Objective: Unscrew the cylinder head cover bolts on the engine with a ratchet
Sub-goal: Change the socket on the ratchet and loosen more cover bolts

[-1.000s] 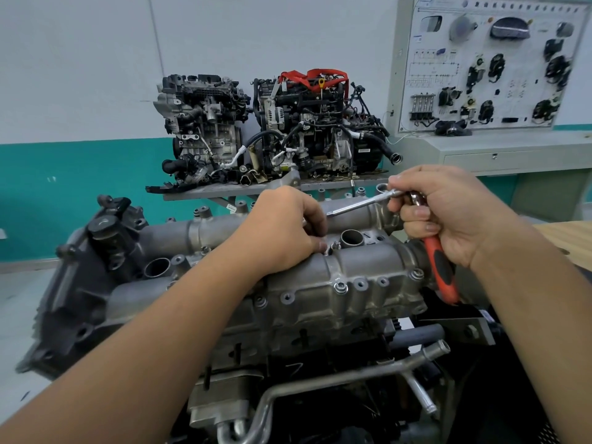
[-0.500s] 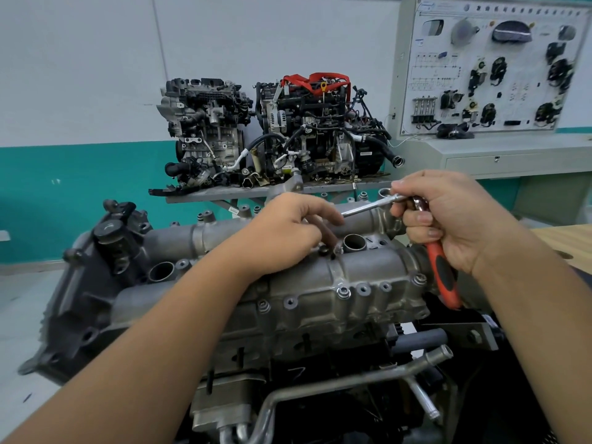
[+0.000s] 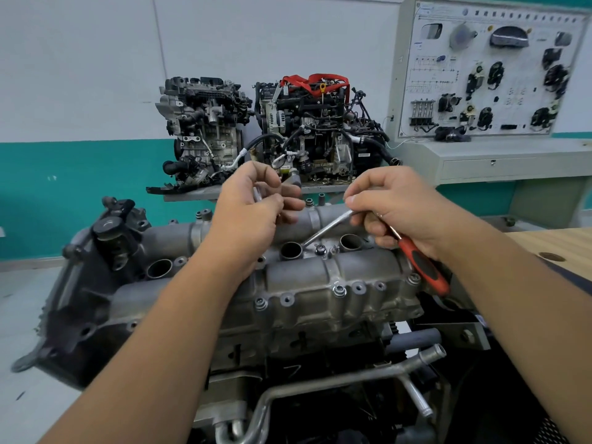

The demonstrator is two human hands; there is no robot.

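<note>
Left hand (image 3: 253, 203) lifted, perhaps pinching bolt; right hand (image 3: 400, 206) grips ratchet (image 3: 413, 254).

Both forearms are bare from the near edge of the view up to the wrists, with no sleeve showing. The left hand (image 3: 253, 203) and right hand (image 3: 397, 206) are bare and ungloved.

The red-handled steel ratchet (image 3: 378, 238) slants left from the right hand (image 3: 403, 213) (over the grey cast-aluminium cylinder head cover (image 3: 320, 283)); two display engines (image 3: 272, 129) stand behind.

Automotive training workshop; display engines (image 3: 272, 133), wall component board (image 3: 487, 68).
</note>
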